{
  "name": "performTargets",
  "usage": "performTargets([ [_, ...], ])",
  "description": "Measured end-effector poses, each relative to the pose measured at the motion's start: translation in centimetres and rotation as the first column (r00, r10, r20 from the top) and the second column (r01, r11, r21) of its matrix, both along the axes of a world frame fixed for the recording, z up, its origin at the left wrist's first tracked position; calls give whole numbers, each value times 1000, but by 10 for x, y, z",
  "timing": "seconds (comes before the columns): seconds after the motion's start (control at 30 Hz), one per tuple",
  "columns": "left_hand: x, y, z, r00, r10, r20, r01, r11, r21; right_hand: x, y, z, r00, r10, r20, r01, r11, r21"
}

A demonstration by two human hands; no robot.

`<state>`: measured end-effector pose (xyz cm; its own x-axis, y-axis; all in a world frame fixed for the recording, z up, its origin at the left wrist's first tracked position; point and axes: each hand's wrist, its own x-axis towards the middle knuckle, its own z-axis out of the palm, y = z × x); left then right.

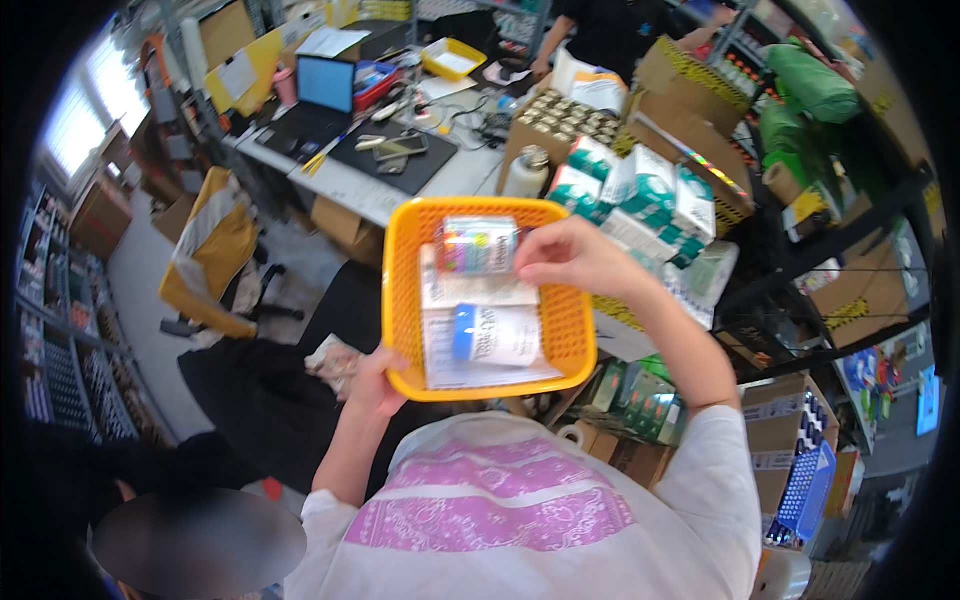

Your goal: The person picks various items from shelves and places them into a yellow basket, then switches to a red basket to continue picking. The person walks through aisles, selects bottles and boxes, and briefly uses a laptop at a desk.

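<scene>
My left hand (381,381) grips the lower left corner of a yellow plastic basket (491,393), which is held up in front of my body. Inside the basket, a bottle with a multicoloured label (478,245) lies on its side near the far end. A white bottle with a blue cap (498,334) lies nearer to me, on printed paper sheets (442,367). My right hand (559,255) is over the basket's right side, beside the multicoloured bottle, with its fingers curled; whether it touches or holds anything is not clear.
A desk with a laptop (324,82) and a black mat (420,171) stands ahead. White and green boxes (649,191) are piled right of the basket, by an open carton of capped bottles (570,116). An office chair (210,255) is at left. Other people are at the top and lower left.
</scene>
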<state>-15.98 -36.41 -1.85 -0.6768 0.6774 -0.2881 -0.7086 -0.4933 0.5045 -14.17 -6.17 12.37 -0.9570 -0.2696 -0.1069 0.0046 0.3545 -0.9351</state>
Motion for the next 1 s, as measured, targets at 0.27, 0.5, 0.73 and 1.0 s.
performTargets([
  [0.27,3,-3,23,995,-102,-8,102,985,137,0,-30,5,962,222,161,-244,960,139],
  [0.5,4,-5,22,999,-49,5,49,998,39,6,-46,4,936,327,131,-351,898,264],
  [0.73,-1,-6,12,997,-63,43,59,994,91,6,-51,1,941,322,108,-339,896,287],
  [1.0,-4,-3,16,999,-32,2,32,996,88,9,-53,-3,954,299,6,-286,908,307],
])
